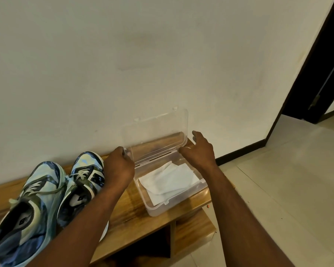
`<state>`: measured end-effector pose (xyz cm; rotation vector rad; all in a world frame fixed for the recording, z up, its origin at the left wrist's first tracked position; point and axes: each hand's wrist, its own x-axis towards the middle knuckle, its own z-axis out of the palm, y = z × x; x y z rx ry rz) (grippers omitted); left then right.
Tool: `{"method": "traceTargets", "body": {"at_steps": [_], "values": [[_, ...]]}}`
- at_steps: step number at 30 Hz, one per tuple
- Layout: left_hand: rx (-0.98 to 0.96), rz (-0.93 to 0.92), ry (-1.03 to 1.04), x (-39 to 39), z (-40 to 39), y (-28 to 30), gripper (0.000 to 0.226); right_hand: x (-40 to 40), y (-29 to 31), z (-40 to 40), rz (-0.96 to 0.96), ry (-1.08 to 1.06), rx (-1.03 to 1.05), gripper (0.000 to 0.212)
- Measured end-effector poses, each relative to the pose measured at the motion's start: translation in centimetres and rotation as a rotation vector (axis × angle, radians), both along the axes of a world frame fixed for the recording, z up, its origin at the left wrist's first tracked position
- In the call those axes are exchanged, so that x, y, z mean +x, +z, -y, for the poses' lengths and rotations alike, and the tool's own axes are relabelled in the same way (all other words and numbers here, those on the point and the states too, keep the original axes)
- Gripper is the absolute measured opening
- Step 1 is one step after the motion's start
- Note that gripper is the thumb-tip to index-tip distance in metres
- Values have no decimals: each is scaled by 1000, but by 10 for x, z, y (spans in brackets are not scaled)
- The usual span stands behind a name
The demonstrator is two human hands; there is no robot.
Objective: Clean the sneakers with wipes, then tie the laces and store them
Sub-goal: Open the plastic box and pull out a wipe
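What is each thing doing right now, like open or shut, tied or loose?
Clear plastic box: open, on the bench.
Lid: raised upright.
Wipes: lying loose inside the box.
Sneakers: side by side, laces untied.
Left hand: fingers pinching the lid's corner.
Right hand: open, at the lid's other end.

Unlaced blue sneakers (pixel 46 195) beside open wipes box (pixel 170 182)

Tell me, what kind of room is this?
Probably a hallway or entryway at home. A pair of sneakers sits on a low wooden shoe bench against a plain wall, with a tiled floor and a dark doorway beside it.
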<state>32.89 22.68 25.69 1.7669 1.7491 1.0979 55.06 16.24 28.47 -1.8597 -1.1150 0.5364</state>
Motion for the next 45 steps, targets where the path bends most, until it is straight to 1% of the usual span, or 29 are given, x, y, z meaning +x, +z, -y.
{"method": "traceTargets", "body": {"at_steps": [2, 4, 6, 8, 10, 13, 15, 18, 20, 22, 24, 28, 31, 33, 35, 37, 38, 40, 43, 45], "values": [[-7, 2, 8, -1, 0, -1, 32, 3, -4, -4, 37, 12, -47, 54], [-17, 14, -3, -3, -3, -4, 20, 6, -8, -7, 82, 15, -96, 48], [-23, 29, -15, -4, -5, -7, 22, 9, -13, -10, 101, 7, -113, 44], [-20, 26, -8, -4, -6, -9, 20, 13, -17, -14, 117, 10, -115, 41], [-45, 9, 20, -4, -5, -10, 15, 17, -20, -17, 120, 15, -126, 40], [-93, 42, 24, -2, -4, -12, 5, 22, -24, -19, 153, 23, -167, 39], [-143, 59, 35, 1, -3, -15, 15, 24, -26, -19, 175, 23, -180, 42], [-206, 66, 66, 3, -2, -17, 23, 25, -28, -21, 184, 33, -186, 49], [-240, 71, 42, 4, -3, -21, 31, 25, -30, -21, 192, 39, -183, 51], [-295, 110, 5, 2, -5, -24, 44, 24, -30, -20, 204, 39, -180, 53], [-323, 122, -25, 0, -5, -23, 48, 24, -31, -19, 215, 30, -177, 54], [-302, -26, -58, -2, -7, -23, 50, 23, -32, -18, 233, 23, -186, 57], [-268, -86, -65, -4, -6, -24, 51, 23, -31, -17, 263, 37, -194, 60], [-250, -98, -72, -2, 1, -22, 49, 22, -28, -14, 310, 43, -204, 58], [-177, -127, -89, 2, 17, -19, 51, 19, -25, -12, 405, 41, -217, 53], [-50, -253, -110, 10, 39, -17, 63, 14, -21, -13, 492, 35, -186, 47], [12, -322, -126, 15, 49, -15, 65, 11, -18, -13, 516, 33, -160, 44], [87, -442, -177, 23, 63, -14, 59, 4, -13, -15, 534, 41, -132, 40], [68, -594, -221, 33, 70, -12, 50, -5, -11, -17, 540, 101, -194, 37], [16, -674, -246, 38, 70, -10, 47, -12, -15, -20, 556, 215, -288, 38]]}}
